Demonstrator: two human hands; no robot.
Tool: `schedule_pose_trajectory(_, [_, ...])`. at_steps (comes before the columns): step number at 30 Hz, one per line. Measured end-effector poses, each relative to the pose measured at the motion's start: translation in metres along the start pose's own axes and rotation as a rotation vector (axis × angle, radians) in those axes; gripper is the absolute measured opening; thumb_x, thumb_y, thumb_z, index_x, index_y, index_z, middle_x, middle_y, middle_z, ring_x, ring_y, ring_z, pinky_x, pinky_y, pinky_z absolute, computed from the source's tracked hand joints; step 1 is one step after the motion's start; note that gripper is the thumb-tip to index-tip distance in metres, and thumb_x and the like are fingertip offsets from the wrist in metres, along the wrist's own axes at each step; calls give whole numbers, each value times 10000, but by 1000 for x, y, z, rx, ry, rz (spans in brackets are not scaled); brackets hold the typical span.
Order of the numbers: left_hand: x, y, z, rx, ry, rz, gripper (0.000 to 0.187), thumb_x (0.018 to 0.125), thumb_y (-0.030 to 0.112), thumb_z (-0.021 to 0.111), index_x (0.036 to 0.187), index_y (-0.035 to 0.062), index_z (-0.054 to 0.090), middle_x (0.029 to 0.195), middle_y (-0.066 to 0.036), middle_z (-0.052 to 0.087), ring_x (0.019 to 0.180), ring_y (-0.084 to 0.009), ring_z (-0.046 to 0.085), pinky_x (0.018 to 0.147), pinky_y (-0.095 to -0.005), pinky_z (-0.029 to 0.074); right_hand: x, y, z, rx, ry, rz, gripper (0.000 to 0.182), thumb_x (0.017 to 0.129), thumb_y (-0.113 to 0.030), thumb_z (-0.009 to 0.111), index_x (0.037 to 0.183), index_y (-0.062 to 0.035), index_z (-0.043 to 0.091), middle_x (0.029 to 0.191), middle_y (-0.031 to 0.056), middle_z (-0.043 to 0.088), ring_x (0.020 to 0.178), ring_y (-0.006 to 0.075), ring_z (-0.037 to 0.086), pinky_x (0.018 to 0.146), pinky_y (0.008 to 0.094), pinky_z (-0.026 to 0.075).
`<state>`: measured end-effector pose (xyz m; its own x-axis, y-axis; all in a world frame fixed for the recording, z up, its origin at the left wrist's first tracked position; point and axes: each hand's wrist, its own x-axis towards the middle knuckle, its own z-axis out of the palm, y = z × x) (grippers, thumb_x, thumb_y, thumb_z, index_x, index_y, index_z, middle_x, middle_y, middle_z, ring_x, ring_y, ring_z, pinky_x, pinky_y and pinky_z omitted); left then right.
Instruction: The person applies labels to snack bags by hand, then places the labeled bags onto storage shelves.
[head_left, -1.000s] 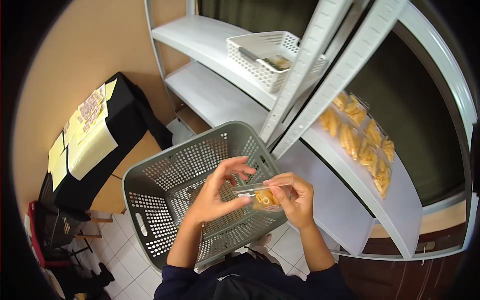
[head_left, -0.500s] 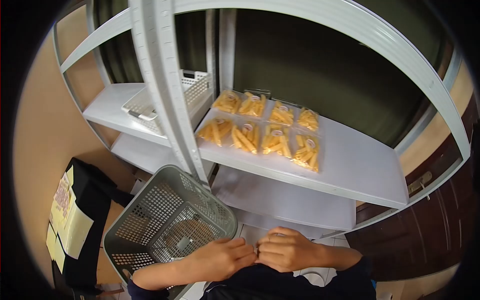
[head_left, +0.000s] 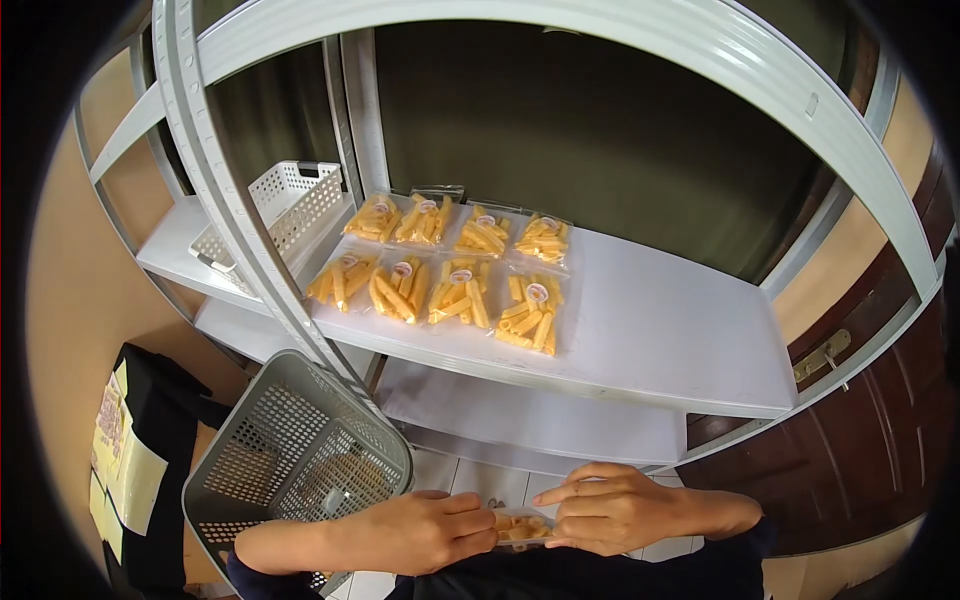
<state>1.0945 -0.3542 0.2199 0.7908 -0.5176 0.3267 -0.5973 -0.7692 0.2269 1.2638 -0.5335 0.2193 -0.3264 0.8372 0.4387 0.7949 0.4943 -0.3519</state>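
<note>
A clear plastic bag of pale yellow snacks (head_left: 522, 527) is stretched between my two hands, low in front of my body. My left hand (head_left: 437, 530) grips its left side with curled fingers. On its right side my right hand (head_left: 608, 512) is closed, the index finger reaching partly forward. The bag's lower part is hidden against my dark clothing. Beyond my hands, several clear bags of yellow snack sticks (head_left: 460, 293) with round labels lie in two rows on the white shelf (head_left: 660, 330).
A grey perforated basket (head_left: 262, 440) stands at my left, under my left forearm. On the left-hand shelf sits a white plastic basket (head_left: 318, 205). A metal shelf post (head_left: 225, 190) rises between the shelves. A dark door (head_left: 850, 450) is at the right.
My view has shifted right, so the shelf and baskets appear further left. My hands have moved apart, and the snack bag between them now shows.
</note>
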Motion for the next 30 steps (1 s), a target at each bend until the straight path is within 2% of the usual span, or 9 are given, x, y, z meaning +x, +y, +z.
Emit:
schedule_pose_trajectory(5, [16, 2, -9, -41, -39, -150, 123, 721, 111, 564, 792, 28, 509, 768, -49, 505, 693, -170, 522, 575, -270, 485, -10, 20, -19, 136, 4, 38, 189, 768, -171, 635, 662, -44, 545, 784, 64, 600, 805, 176, 599, 700, 279, 467])
schedule_pose_trajectory(9, [-7, -15, -22, -19, 147, -349, 108, 729, 92, 577, 780, 26, 507, 740, -68, 528, 653, -209, 526, 576, -300, 473, -26, 70, -65, 434, 248, 499, 88, 807, -102, 581, 751, -42, 551, 867, 66, 610, 809, 148, 598, 675, 269, 478])
schedule_pose_trajectory(13, [-46, -4, -9, -131, 444, -670, 134, 767, 111, 565, 825, 13, 495, 720, -79, 533, 636, -202, 524, 569, -294, 442, -28, 163, -115, 385, 567, 779, 161, 878, -182, 488, 904, -25, 515, 899, 57, 603, 768, 121, 587, 659, 254, 477])
schedule_pose_trajectory(14, [-55, 0, -2, -288, 586, -771, 144, 780, 117, 556, 844, 7, 489, 723, -78, 532, 634, -187, 522, 567, -285, 432, -28, 194, -121, 428, 583, 780, 169, 879, -194, 488, 906, -30, 518, 889, 55, 603, 745, 117, 585, 648, 249, 475])
schedule_pose_trajectory(16, [-67, 7, 5, -286, 599, -841, 142, 800, 109, 523, 866, -5, 470, 718, -80, 519, 650, -160, 520, 573, -269, 427, -33, 263, -124, 483, 590, 806, 177, 876, -212, 498, 920, -43, 525, 864, 48, 602, 698, 110, 574, 625, 239, 472])
schedule_pose_trajectory(18, [-79, 12, 20, -260, 830, -1015, 113, 803, 82, 498, 851, -13, 460, 719, -85, 506, 647, -146, 513, 571, -257, 418, -41, 322, -111, 492, 574, 822, 179, 872, -219, 508, 930, -51, 529, 849, 44, 601, 673, 106, 567, 612, 234, 469])
schedule_pose_trajectory(20, [-90, 22, 24, -190, 861, -1163, 93, 811, 69, 479, 834, -17, 451, 711, -74, 485, 628, -124, 474, 573, -243, 394, -42, 367, -98, 603, 498, 982, 151, 859, -185, 524, 945, -60, 524, 806, 13, 580, 669, 77, 528, 592, 222, 453])
schedule_pose_trajectory(24, [-119, 47, 33, -165, 921, -1462, 141, 876, 155, 439, 832, 21, 430, 706, -33, 420, 656, -107, 408, 595, -231, 346, -33, 399, -85, 595, 428, 1081, 163, 856, -201, 525, 946, -66, 546, 799, 1, 581, 642, 72, 522, 561, 225, 451])
schedule_pose_trajectory(30, [-163, 68, 51, -69, 1082, -1541, 124, 875, 125, 435, 851, 3, 440, 703, -40, 433, 649, -108, 427, 596, -237, 359, -36, 412, -76, 267, 582, 1086, 176, 820, -218, 556, 931, -90, 604, 776, 9, 589, 638, 92, 538, 525, 242, 454])
